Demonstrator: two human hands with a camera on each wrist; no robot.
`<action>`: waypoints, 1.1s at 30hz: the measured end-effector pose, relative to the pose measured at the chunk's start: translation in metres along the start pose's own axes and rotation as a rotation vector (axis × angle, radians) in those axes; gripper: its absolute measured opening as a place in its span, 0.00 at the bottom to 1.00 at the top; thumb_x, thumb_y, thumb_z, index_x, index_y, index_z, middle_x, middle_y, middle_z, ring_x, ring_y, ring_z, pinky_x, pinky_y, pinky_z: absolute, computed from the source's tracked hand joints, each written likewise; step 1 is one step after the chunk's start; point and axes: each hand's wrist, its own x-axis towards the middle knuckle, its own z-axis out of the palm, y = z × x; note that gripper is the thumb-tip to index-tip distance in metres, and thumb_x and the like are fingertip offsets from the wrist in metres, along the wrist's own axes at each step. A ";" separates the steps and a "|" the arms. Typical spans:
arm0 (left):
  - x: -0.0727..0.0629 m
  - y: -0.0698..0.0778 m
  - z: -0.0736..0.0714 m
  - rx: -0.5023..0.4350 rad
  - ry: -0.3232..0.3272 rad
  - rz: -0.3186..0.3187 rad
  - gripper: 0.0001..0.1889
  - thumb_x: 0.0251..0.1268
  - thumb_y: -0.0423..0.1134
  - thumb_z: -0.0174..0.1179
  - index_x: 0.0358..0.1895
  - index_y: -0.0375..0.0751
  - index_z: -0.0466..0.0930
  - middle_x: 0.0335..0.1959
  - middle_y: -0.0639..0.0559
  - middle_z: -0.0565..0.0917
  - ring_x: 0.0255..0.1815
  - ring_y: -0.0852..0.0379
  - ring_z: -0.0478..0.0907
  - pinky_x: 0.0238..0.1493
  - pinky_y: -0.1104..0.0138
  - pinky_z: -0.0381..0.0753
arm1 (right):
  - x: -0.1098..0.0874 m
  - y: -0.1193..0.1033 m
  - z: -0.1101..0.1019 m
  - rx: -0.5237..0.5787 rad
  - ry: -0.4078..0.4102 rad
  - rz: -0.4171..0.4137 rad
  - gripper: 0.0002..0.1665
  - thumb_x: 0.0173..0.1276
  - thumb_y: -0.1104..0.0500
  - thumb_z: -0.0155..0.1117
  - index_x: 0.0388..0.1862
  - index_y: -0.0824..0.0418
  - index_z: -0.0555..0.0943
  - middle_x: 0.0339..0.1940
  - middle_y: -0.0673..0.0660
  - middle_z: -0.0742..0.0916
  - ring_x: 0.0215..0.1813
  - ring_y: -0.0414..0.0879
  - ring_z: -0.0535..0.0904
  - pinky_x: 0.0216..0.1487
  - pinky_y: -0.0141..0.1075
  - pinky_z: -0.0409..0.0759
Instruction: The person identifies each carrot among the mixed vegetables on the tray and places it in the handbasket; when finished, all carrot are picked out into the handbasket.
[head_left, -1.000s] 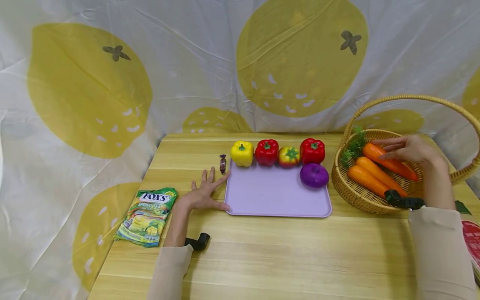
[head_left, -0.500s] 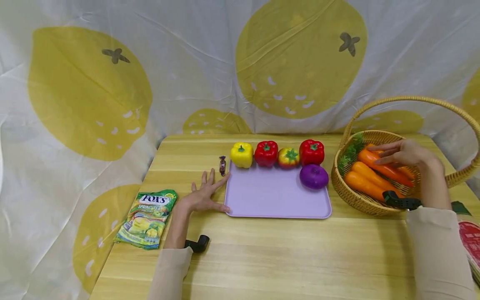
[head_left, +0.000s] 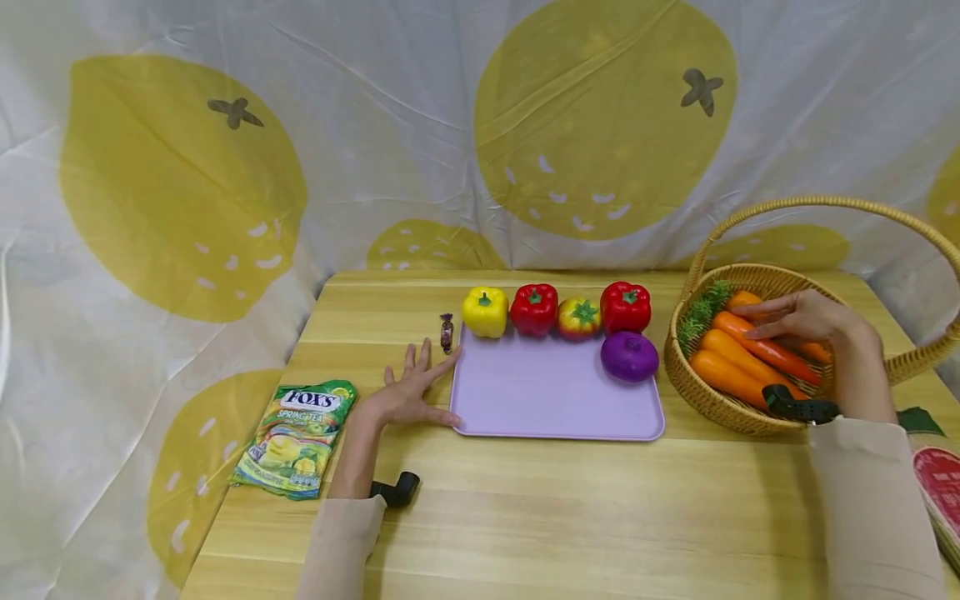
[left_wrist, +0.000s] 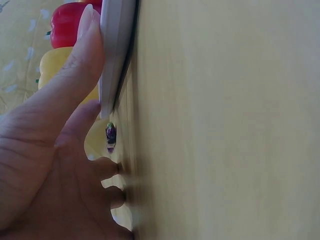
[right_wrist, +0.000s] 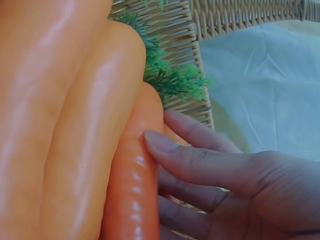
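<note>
In the head view my right hand point(head_left: 813, 321) is inside the wicker basket point(head_left: 692, 392) and pinches an orange-red carrot point(head_left: 789, 360). Seen from the right wrist, the thumb point(right_wrist: 162, 145) presses on that carrot near its thick end, and the other fingers go behind it. Two more carrots point(right_wrist: 87, 145) lie alongside, and another point(head_left: 745, 298) shows behind the hand. Green leafy tops point(head_left: 701, 315) fill the basket's left side. My left hand point(head_left: 405, 396) is spread on the table, its thumb and index fingertip touching the left edge of the lilac tray point(head_left: 540, 396).
A yellow pepper point(head_left: 485, 312), two red peppers point(head_left: 533, 310), a red-yellow fruit point(head_left: 579, 318) and a purple onion point(head_left: 630, 357) sit on the tray. A wrapped candy point(head_left: 447, 333) and a FOX'S candy bag point(head_left: 296, 437) lie left. The tall basket handle point(head_left: 825, 201) arches over; a red-labelled package point(head_left: 937, 483) is right.
My right hand has shifted slightly left and down with the carrot, bringing it against the other carrots and uncovering one behind. The left hand has stayed at the tray.
</note>
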 end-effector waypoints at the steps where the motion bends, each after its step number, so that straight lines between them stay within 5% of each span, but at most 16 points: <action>1: 0.000 0.000 0.000 0.001 0.000 -0.001 0.60 0.57 0.62 0.74 0.85 0.66 0.40 0.83 0.37 0.18 0.83 0.33 0.12 0.73 0.25 0.18 | 0.001 0.000 0.000 0.016 -0.005 0.006 0.21 0.70 0.57 0.72 0.59 0.39 0.84 0.73 0.71 0.75 0.44 0.23 0.82 0.47 0.33 0.88; 7: 0.000 -0.001 0.000 0.005 0.001 0.005 0.60 0.57 0.62 0.73 0.85 0.66 0.39 0.83 0.37 0.18 0.83 0.34 0.12 0.73 0.26 0.18 | 0.002 0.000 -0.001 0.025 -0.013 0.017 0.21 0.69 0.56 0.73 0.56 0.34 0.84 0.72 0.68 0.77 0.45 0.23 0.83 0.50 0.34 0.89; 11: 0.000 -0.001 0.001 0.011 0.003 0.004 0.60 0.58 0.62 0.73 0.85 0.65 0.39 0.83 0.38 0.18 0.83 0.33 0.12 0.73 0.26 0.18 | 0.003 0.002 -0.001 0.075 -0.036 0.007 0.22 0.69 0.59 0.73 0.58 0.38 0.85 0.59 0.42 0.87 0.47 0.25 0.84 0.49 0.33 0.88; 15: -0.001 0.000 0.001 0.006 0.006 0.003 0.59 0.58 0.61 0.74 0.85 0.65 0.40 0.83 0.38 0.18 0.83 0.33 0.12 0.73 0.26 0.18 | 0.003 0.003 0.000 0.133 -0.059 -0.008 0.25 0.69 0.64 0.72 0.58 0.38 0.86 0.45 0.24 0.85 0.47 0.24 0.83 0.48 0.32 0.88; 26: 0.000 0.002 0.000 0.000 0.004 0.004 0.59 0.58 0.61 0.73 0.85 0.63 0.40 0.83 0.36 0.19 0.83 0.32 0.13 0.73 0.25 0.19 | 0.003 0.007 0.000 0.149 -0.052 -0.009 0.24 0.68 0.65 0.72 0.53 0.37 0.88 0.42 0.25 0.86 0.45 0.23 0.84 0.47 0.31 0.88; 33: -0.002 0.003 -0.001 -0.005 0.005 -0.003 0.59 0.58 0.60 0.74 0.85 0.64 0.40 0.83 0.37 0.19 0.83 0.32 0.13 0.73 0.25 0.18 | -0.002 -0.004 -0.002 0.045 0.007 0.003 0.21 0.70 0.56 0.72 0.62 0.51 0.86 0.44 0.27 0.86 0.45 0.22 0.83 0.49 0.31 0.88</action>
